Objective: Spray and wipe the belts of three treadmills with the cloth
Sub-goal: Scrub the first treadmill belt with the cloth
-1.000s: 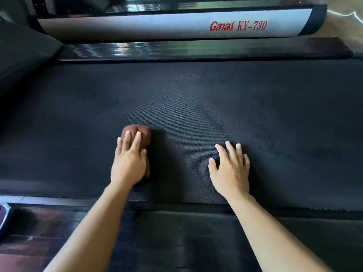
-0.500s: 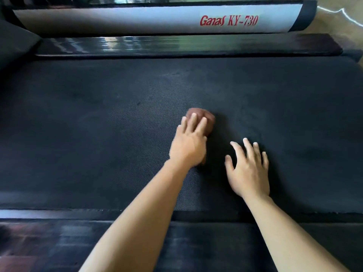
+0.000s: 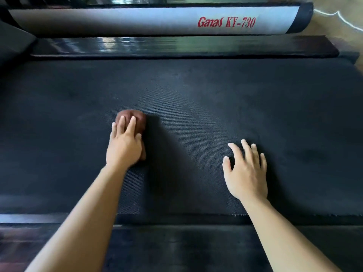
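Left hand [image 3: 124,146] flat on the brown cloth [image 3: 135,119], straight fingers [image 3: 131,124] pressing it onto the belt [image 3: 196,91], cloth poking past the fingertips, perhaps bunched, right hand [image 3: 246,173] spread on the belt nearby.

hands: two are counted, a left hand [image 3: 123,146] and a right hand [image 3: 246,173] | cloth [image 3: 138,117]: one is counted, reddish brown | belt [image 3: 216,95]: one is counted, black | side rails: two are counted, a far rail [image 3: 176,46] and a near rail [image 3: 29,217] | silver bar [image 3: 117,20]: one is counted | line of red lettering [image 3: 225,22]: one is counted
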`<state>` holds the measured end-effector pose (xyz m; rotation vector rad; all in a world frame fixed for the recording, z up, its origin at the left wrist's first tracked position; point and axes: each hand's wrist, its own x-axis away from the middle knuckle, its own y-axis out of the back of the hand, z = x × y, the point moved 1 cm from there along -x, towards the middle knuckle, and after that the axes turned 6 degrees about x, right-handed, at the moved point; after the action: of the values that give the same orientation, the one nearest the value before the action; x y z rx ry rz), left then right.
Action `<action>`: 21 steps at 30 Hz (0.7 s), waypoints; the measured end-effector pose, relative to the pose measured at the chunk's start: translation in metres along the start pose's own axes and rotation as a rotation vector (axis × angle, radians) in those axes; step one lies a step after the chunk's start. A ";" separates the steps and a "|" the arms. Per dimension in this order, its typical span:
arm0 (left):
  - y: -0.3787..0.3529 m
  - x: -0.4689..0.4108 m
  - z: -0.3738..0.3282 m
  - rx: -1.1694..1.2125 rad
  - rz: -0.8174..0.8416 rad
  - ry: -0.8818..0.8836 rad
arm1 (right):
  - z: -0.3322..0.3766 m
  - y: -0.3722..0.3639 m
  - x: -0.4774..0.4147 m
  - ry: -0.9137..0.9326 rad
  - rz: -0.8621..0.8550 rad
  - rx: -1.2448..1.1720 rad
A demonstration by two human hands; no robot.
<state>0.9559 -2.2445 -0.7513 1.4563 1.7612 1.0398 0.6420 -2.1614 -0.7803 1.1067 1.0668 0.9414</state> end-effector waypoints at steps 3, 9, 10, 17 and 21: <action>-0.009 -0.041 -0.026 -0.030 0.026 0.013 | 0.000 -0.001 0.000 -0.007 0.014 0.017; -0.066 -0.058 -0.109 -0.079 0.133 -0.205 | 0.000 0.000 -0.001 -0.010 0.001 -0.001; -0.075 -0.049 -0.124 -0.092 0.151 -0.268 | 0.000 0.000 -0.001 -0.009 0.010 -0.001; -0.081 0.051 -0.130 -0.035 0.231 -0.446 | -0.001 0.000 -0.001 -0.015 0.023 0.008; -0.049 0.069 -0.065 -0.001 0.159 -0.332 | -0.001 -0.001 -0.001 -0.012 -0.010 0.006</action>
<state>0.8628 -2.1923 -0.7601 1.6809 1.4287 0.8184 0.6409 -2.1623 -0.7807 1.1094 1.0647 0.9231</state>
